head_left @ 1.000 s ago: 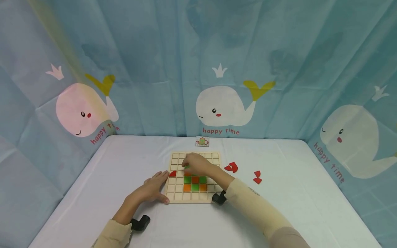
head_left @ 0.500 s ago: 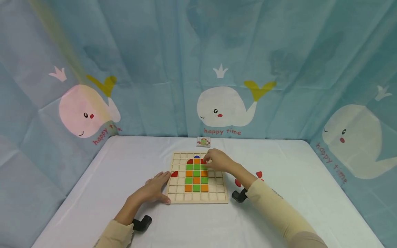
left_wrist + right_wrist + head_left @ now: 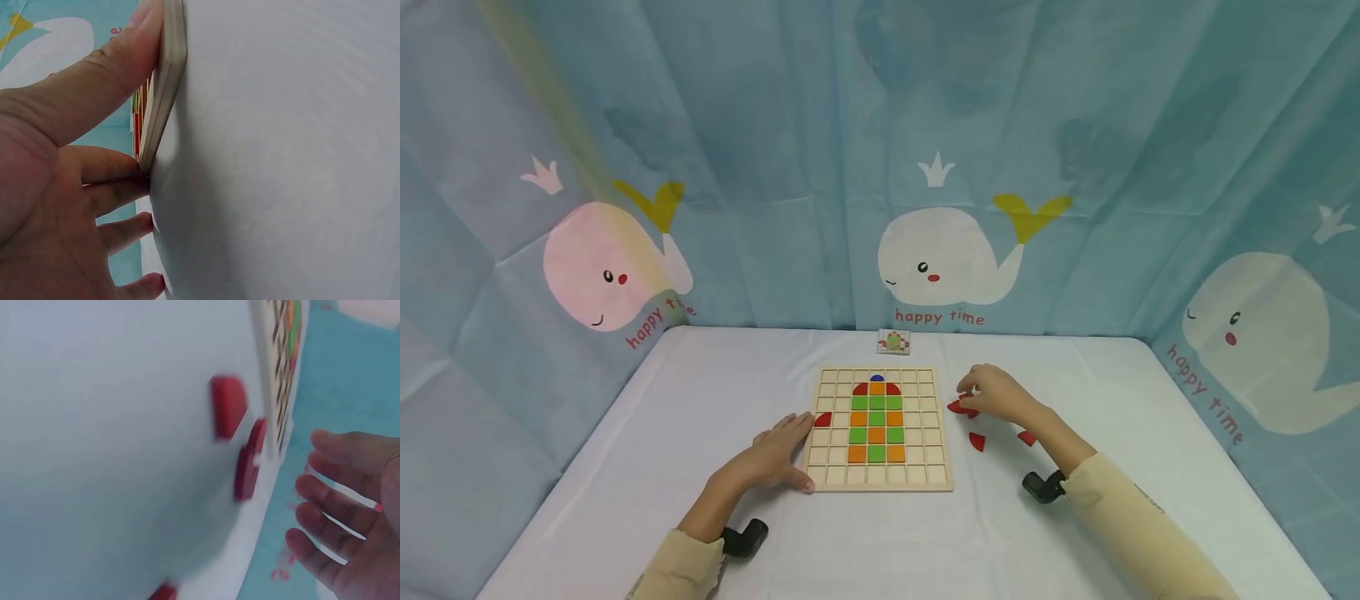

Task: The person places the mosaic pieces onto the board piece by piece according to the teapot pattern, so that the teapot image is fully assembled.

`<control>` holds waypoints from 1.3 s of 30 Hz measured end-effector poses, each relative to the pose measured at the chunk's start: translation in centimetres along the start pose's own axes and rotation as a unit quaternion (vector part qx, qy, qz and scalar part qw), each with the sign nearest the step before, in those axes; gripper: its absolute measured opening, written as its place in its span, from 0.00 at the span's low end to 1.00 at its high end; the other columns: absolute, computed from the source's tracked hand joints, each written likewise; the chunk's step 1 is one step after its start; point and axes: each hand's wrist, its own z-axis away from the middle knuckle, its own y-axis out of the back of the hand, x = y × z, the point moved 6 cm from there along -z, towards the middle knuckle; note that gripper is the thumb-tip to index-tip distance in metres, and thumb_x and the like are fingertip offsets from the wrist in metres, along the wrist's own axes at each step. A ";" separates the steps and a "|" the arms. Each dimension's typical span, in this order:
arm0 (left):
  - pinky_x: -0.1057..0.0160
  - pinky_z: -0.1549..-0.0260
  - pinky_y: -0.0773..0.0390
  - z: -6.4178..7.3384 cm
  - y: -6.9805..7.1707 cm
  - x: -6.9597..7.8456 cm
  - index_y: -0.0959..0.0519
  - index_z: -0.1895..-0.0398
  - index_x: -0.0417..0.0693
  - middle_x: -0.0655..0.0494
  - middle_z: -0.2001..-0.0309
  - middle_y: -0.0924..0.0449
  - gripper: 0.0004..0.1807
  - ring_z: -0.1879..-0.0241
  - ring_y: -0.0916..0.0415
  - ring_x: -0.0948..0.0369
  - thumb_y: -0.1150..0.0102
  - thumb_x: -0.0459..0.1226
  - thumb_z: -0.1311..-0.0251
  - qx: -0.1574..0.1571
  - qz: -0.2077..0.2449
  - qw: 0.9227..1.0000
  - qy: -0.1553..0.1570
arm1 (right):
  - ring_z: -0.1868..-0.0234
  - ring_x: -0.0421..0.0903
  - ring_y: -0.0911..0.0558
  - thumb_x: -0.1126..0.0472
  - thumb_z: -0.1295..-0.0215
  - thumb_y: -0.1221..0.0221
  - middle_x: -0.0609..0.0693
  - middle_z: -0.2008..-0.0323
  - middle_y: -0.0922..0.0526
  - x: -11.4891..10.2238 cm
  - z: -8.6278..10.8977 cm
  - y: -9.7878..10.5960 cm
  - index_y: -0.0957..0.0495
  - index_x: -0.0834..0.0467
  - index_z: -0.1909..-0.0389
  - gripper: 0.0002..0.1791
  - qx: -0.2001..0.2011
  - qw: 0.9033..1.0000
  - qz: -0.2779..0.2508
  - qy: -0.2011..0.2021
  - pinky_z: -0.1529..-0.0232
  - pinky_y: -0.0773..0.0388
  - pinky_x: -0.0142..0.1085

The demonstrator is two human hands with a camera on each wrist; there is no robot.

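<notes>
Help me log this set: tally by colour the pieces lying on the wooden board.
Green pieces: 7
Orange pieces: 6
Red pieces: 3
Blue piece: 1
Total on the wooden board: 17

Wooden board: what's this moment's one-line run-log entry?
left grip: touching left edge of wooden board | right grip: near loose red pieces | wooden board: partly filled

The head view looks forward and down over the grid board (image 3: 922, 435), glimpsed close-up by both wrist views.

Soft shadows; right wrist view blurred.
</notes>
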 end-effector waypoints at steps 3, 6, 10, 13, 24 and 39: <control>0.31 0.32 0.51 0.0 0.0 0.0 0.44 0.26 0.36 0.39 0.24 0.47 0.62 0.25 0.55 0.39 0.20 0.45 0.66 0.000 0.003 1.000 -0.001 | 0.60 0.46 0.21 0.60 0.40 0.35 0.50 0.63 0.17 1.7 1.0 0.3 0.14 0.59 0.59 0.11 0.004 1.000 -0.007 -0.023 0.56 0.19 0.42; 0.31 0.32 0.52 0.1 0.0 0.0 0.44 0.26 0.36 0.39 0.24 0.47 0.62 0.25 0.55 0.39 0.20 0.45 0.66 0.001 0.007 1.000 -0.002 | 0.60 0.46 0.21 0.60 0.39 0.37 0.51 0.62 0.17 3.4 1.9 0.6 0.14 0.59 0.57 0.11 0.005 0.999 -0.013 -0.046 0.57 0.18 0.42; 0.31 0.32 0.52 0.1 0.0 0.0 0.45 0.26 0.36 0.39 0.24 0.48 0.62 0.24 0.55 0.39 0.20 0.45 0.65 0.001 0.010 1.000 -0.002 | 0.62 0.46 0.21 0.60 0.39 0.37 0.52 0.61 0.17 5.3 3.0 0.9 0.15 0.60 0.56 0.12 0.004 0.998 -0.018 -0.062 0.59 0.17 0.40; 0.31 0.32 0.51 0.2 0.0 0.0 0.45 0.26 0.36 0.39 0.24 0.48 0.61 0.25 0.55 0.39 0.20 0.45 0.65 0.000 0.006 1.000 -0.001 | 0.63 0.46 0.21 0.60 0.40 0.36 0.52 0.62 0.16 6.3 3.7 0.9 0.15 0.61 0.58 0.12 0.003 0.998 -0.015 -0.062 0.58 0.17 0.42; 0.32 0.32 0.51 0.4 0.1 -0.2 0.43 0.26 0.37 0.39 0.25 0.46 0.62 0.25 0.54 0.39 0.20 0.45 0.66 0.005 0.007 1.000 0.006 | 0.65 0.45 0.22 0.58 0.43 0.33 0.51 0.65 0.18 8.2 5.2 1.1 0.16 0.62 0.60 0.13 -0.023 0.995 -0.008 -0.094 0.57 0.18 0.43; 0.32 0.31 0.52 0.2 0.1 0.2 0.43 0.26 0.36 0.39 0.25 0.46 0.61 0.25 0.54 0.39 0.19 0.44 0.66 0.007 0.012 1.000 0.006 | 0.65 0.46 0.23 0.68 0.45 0.35 0.52 0.67 0.18 8.5 5.9 1.1 0.17 0.62 0.61 0.10 -0.020 0.996 0.013 -0.087 0.61 0.19 0.43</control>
